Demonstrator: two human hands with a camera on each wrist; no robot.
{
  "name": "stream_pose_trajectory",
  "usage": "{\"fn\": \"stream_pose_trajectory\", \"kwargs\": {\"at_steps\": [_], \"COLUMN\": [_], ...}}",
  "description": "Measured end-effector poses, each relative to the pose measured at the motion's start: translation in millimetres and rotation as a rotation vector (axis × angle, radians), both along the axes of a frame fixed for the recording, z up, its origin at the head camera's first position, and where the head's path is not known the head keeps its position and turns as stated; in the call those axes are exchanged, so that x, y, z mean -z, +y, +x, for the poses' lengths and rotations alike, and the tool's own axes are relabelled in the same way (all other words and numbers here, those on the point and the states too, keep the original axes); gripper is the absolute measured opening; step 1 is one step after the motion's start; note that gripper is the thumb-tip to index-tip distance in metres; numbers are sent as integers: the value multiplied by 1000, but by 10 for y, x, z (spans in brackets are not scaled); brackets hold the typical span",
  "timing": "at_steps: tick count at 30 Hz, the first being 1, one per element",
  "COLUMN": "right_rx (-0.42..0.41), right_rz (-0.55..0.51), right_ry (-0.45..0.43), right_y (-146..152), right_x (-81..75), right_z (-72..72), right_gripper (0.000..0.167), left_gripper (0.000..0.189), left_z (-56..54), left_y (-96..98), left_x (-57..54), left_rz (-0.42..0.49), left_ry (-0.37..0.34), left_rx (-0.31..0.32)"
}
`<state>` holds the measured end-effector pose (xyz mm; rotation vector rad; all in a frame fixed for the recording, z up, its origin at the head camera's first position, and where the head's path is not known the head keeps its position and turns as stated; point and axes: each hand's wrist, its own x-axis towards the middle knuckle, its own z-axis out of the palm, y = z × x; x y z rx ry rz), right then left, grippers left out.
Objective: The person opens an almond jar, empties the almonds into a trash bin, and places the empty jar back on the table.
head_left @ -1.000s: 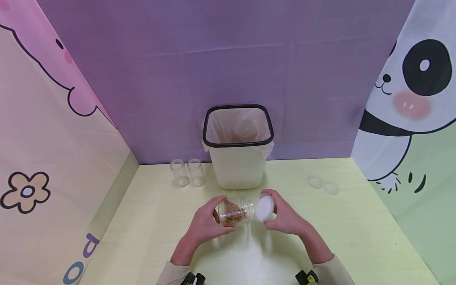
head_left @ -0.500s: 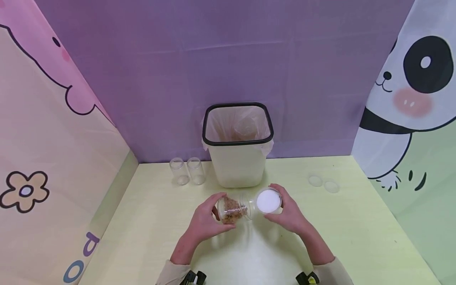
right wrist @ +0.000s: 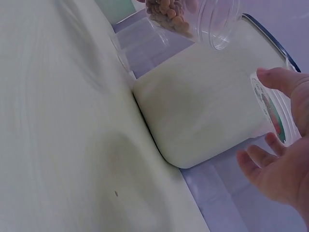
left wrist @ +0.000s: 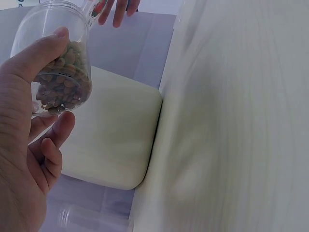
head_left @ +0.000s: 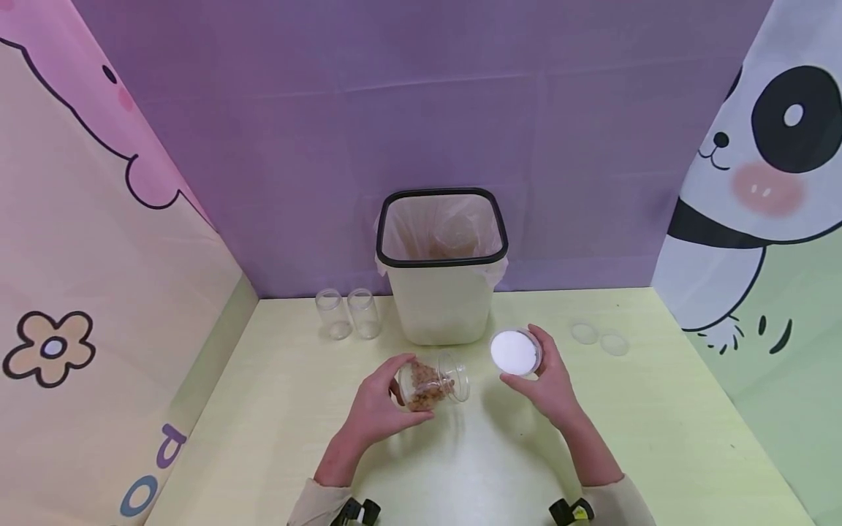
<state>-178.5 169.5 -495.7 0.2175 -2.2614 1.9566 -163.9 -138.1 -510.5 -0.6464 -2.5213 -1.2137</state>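
My left hand (head_left: 381, 409) grips a clear jar (head_left: 430, 383) part filled with brown pellets (left wrist: 65, 79), thumb on one side and fingers on the other. In the head view the jar is tilted on its side above the table, its uncovered mouth pointing right. My right hand (head_left: 551, 383) pinches a round lid (head_left: 516, 352) by its edge, apart from the jar, white inner face toward the head camera. The right wrist view shows the lid's printed face (right wrist: 268, 108) with green and red. In the left wrist view, fingertips of my right hand show at the top.
A pale bin (head_left: 437, 310) with a black rim and a thin liner stands behind my hands, against the purple backdrop. Left of it stand two clear jars (head_left: 333, 315). Two thin clear discs (head_left: 584, 333) lie on the table (head_left: 263, 438) at the right.
The right hand has drawn the lid off to the right and back, away from the jar mouth. The left hand has kept the jar in nearly the same place.
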Motion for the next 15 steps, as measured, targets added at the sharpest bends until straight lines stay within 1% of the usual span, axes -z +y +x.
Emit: {"fn": "stream_pose_trajectory", "kwargs": {"at_steps": [3, 7, 11, 13, 15], "right_rx": [36, 109, 179, 213, 254], "right_rz": [15, -18, -39, 0, 76], "right_ry": [2, 26, 15, 4, -7], "right_y": [36, 100, 151, 173, 198], "right_x": [-8, -17, -14, 2, 36], "right_z": [-16, -48, -78, -95, -119], "right_gripper": [90, 86, 85, 85, 84], "left_gripper": [93, 93, 93, 93, 93], "left_z": [4, 10, 13, 14, 14], "left_y": [2, 5, 7, 8, 5], "left_x": [-4, -10, -11, -7, -1], "left_rz": [1, -1, -11, -11, -12], "left_ry": [-10, -13, -13, -15, -10], "left_rx": [0, -3, -8, -9, -5]}}
